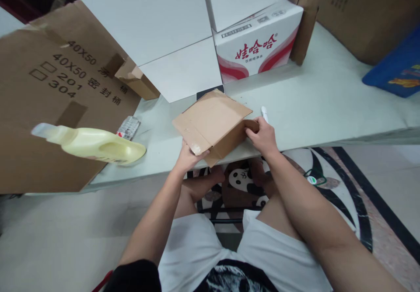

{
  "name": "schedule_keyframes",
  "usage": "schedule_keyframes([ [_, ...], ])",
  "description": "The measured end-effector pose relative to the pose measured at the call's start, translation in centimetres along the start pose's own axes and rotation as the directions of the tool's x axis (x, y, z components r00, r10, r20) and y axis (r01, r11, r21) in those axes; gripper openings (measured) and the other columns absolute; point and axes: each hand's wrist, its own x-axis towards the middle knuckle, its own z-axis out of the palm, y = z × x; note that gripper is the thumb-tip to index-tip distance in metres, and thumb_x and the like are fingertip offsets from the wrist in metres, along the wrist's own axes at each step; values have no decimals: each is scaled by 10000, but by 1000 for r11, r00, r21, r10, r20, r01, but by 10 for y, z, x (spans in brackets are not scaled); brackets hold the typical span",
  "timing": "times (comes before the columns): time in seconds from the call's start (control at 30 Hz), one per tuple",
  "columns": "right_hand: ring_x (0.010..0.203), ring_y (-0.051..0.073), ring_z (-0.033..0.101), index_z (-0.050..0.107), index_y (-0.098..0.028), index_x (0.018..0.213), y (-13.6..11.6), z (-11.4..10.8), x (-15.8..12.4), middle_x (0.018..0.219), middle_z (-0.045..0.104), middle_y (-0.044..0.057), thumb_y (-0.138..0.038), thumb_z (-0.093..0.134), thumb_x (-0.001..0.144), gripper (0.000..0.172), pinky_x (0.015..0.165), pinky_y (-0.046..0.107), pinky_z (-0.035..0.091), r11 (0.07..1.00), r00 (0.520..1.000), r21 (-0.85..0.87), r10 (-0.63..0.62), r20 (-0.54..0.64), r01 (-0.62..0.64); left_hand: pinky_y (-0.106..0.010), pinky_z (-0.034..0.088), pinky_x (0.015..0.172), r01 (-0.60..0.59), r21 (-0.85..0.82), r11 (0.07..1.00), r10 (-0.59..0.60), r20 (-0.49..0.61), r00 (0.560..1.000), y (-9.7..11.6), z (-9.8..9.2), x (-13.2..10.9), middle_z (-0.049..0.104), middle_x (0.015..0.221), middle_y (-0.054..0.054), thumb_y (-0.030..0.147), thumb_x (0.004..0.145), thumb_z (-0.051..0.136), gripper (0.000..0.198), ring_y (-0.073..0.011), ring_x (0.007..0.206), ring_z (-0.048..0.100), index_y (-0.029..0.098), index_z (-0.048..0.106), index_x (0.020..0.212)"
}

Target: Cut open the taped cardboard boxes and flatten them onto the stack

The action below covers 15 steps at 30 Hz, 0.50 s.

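Note:
A small brown cardboard box [213,117] is tilted over the front edge of the table, one side open towards me. My left hand [188,156] grips its near left corner, the thumb by a piece of clear tape and the other fingers partly hidden beneath. On the right, my right hand [262,135] pinches a flap of the box, fingers curled round the cardboard edge. A white marker-like stick [264,114] lies on the table just beyond my right hand. Behind the box, part of a dark flat object [201,95] shows.
The pale-covered table [328,108] carries a yellow bottle [98,145] and a small clear package [129,127] at left. White panels [183,69] and a white-and-red carton [259,47] stand behind. Big cardboard sheets [33,108] lean left; a blue container [397,69] is at right.

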Motion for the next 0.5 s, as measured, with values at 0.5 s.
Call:
schedule_keyframes([
  [0.5, 1230, 303, 612, 711, -208, 1127, 3, -5, -1, 1235, 717, 91, -550, 643, 757, 508, 1109, 495, 426, 889, 966, 448, -30, 256, -91, -426, 580, 865, 201, -343, 918, -116, 254, 960, 27, -35, -46, 732, 1093, -112, 455, 687, 818, 638, -305, 1038, 699, 217, 601, 1238],
])
